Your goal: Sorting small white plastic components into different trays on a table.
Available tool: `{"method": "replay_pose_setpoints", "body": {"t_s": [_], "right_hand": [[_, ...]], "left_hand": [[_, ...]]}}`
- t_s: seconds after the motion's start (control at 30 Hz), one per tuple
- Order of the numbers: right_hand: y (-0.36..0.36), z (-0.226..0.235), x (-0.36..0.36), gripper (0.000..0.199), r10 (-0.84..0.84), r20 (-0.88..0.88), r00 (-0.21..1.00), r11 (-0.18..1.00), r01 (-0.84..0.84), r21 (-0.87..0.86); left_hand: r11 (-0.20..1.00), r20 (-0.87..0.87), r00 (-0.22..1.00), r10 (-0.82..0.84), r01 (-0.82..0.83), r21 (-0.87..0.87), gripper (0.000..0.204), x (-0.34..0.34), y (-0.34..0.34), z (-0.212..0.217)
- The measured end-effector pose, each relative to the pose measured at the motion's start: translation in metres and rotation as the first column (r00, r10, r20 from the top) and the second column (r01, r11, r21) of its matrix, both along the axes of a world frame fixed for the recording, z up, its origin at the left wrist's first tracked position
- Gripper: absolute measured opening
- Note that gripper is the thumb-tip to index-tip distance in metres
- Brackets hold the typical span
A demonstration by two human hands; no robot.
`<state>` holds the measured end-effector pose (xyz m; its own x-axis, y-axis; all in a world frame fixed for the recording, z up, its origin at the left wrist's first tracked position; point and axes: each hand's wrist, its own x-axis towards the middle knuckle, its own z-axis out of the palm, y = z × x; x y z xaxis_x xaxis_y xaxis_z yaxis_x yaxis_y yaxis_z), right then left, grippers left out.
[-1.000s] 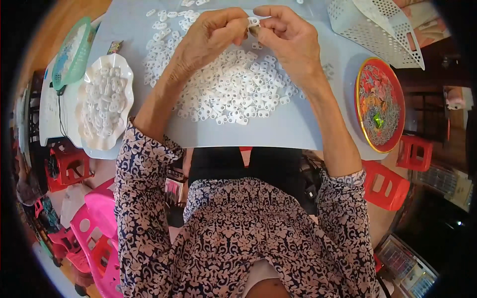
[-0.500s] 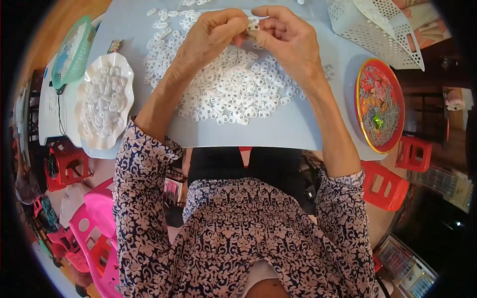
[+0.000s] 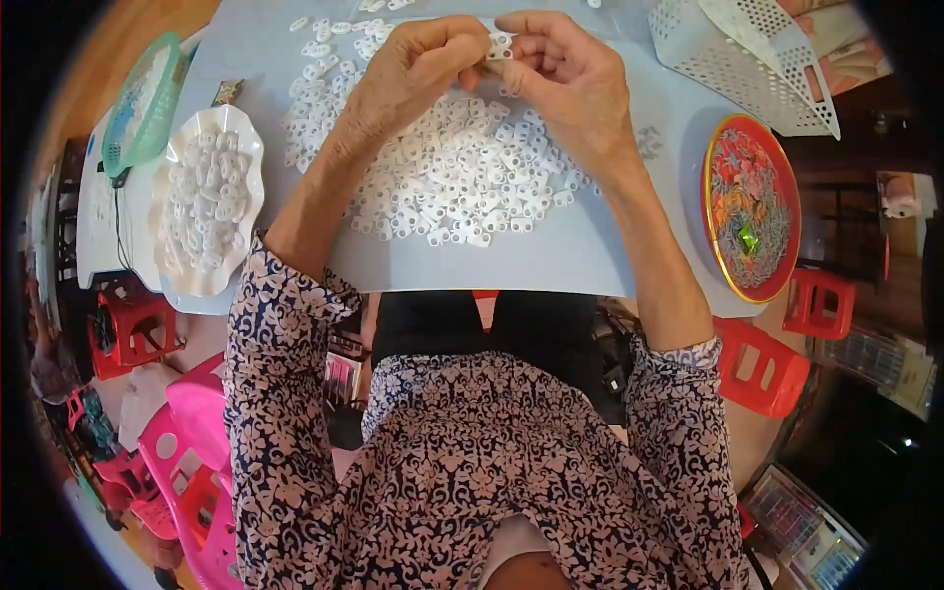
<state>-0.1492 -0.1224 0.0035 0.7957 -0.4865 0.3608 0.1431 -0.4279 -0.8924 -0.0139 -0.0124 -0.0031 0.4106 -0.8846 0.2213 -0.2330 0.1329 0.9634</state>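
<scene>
Hands pinch white piece (image 3: 500, 45) above heap (image 3: 462, 167), table edge (image 3: 472, 287) near.

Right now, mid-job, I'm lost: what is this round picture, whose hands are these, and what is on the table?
There is no machine. A camera on a person's head looks down, and its wide lens bends the edges. The left hand and right hand meet at the top, pinching a small white piece between the fingertips. Under them a pile of white pieces lies on the grey table. To the left a white dish holds more pieces and a green basket stands beyond. To the right are a red plate and a white perforated basket.
</scene>
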Motion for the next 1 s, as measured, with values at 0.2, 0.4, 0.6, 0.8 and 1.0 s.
{"method": "replay_pose_setpoints", "body": {"t_s": [0.2, 0.4, 0.6, 0.8, 1.0], "right_hand": [[0.001, 0.006, -0.002, 0.026, 0.023, 0.014, 1.000, 0.980, -0.026, 0.196], [-0.007, 0.008, -0.005, 0.029, 0.117, -0.066, 0.991, 0.984, -0.107, 0.142], [-0.008, 0.015, -0.007, 0.030, 0.119, -0.107, 0.987, 0.986, -0.105, 0.132], [-0.010, 0.012, -0.007, 0.031, 0.125, -0.135, 0.983, 0.988, -0.111, 0.107], [-0.008, 0.014, -0.007, 0.033, 0.103, -0.156, 0.982, 0.990, -0.086, 0.114]], "left_hand": [[0.999, 0.099, 0.994, -0.051, 0.052, -0.010, 0.024, 0.005, -0.001, -0.002], [0.990, 0.180, 0.974, -0.140, 0.132, 0.058, 0.025, 0.012, 0.000, 0.000], [0.994, 0.162, 0.981, -0.109, 0.108, 0.017, 0.025, 0.006, -0.001, 0.004], [0.994, 0.166, 0.980, -0.106, 0.102, 0.029, 0.025, 0.004, 0.000, 0.003], [0.983, 0.149, 0.980, -0.132, 0.109, 0.149, 0.025, 0.008, 0.003, 0.004]]}}
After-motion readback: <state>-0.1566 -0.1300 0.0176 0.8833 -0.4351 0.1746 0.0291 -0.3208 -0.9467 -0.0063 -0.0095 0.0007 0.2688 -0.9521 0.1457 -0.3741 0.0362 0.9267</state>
